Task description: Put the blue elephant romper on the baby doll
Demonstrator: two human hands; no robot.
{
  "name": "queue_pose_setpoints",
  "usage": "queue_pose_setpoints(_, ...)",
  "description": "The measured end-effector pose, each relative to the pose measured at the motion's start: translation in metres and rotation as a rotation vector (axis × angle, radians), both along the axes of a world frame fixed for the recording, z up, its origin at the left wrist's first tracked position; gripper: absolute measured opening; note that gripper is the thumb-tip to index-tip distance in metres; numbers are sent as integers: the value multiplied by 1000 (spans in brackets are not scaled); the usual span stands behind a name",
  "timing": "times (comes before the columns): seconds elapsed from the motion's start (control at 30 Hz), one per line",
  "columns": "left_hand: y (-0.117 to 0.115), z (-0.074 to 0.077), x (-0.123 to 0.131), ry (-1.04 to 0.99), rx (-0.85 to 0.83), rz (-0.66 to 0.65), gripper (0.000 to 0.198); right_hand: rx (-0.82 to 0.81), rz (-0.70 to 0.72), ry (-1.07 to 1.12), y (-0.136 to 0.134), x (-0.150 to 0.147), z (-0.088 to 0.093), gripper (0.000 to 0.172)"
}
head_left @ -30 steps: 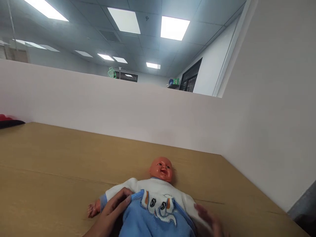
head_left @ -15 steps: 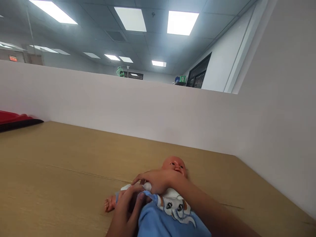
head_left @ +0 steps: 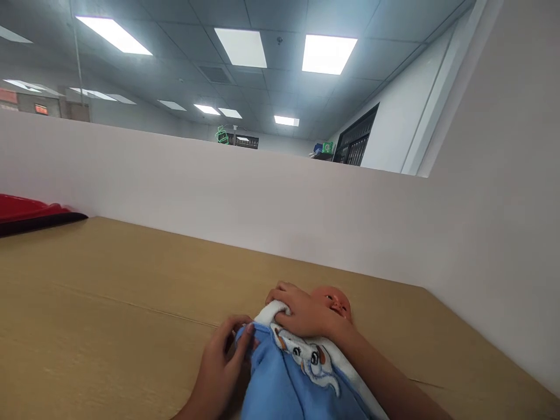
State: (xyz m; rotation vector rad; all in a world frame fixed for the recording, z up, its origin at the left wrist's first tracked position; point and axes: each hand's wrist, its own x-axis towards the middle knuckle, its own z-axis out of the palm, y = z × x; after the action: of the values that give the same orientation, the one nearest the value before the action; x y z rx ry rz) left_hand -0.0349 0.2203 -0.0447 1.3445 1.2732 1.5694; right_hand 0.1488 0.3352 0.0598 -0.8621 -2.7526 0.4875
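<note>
A baby doll lies on its back on the table, its bald head [head_left: 335,300] partly behind my right wrist. It wears a blue and white doll outfit [head_left: 280,379] with an embroidered elephant face [head_left: 308,359] on the front. My right hand [head_left: 301,312] lies across the upper chest, its fingers curled round the white shoulder part of the outfit. On the near left, my left hand [head_left: 223,356] pinches the blue edge between thumb and fingers. A little of the doll's skin shows beside the left thumb; the rest of that arm is hidden.
The tan tabletop [head_left: 131,274] has a thin seam running across it. A low white partition wall [head_left: 240,192] stands behind it and meets another wall at the right. A red object with a black edge [head_left: 39,216] lies at the far left.
The doll's hand that stuck out at the left is now out of sight. My right hand has shifted up and right onto the white cloth, and the blue cloth now spreads further over that side.
</note>
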Motion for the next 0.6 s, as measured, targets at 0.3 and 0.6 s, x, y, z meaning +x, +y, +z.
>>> queue_pose_setpoints(0.3, 3, 11, -5, -63, -1, -90, 40, -142, -87, 230, 22, 10, -23, 24)
queue_pose_setpoints(0.6, 8, 18, -7, -249, 70, -100, 32, -190, -109, 281, 23, 9, -28, 25)
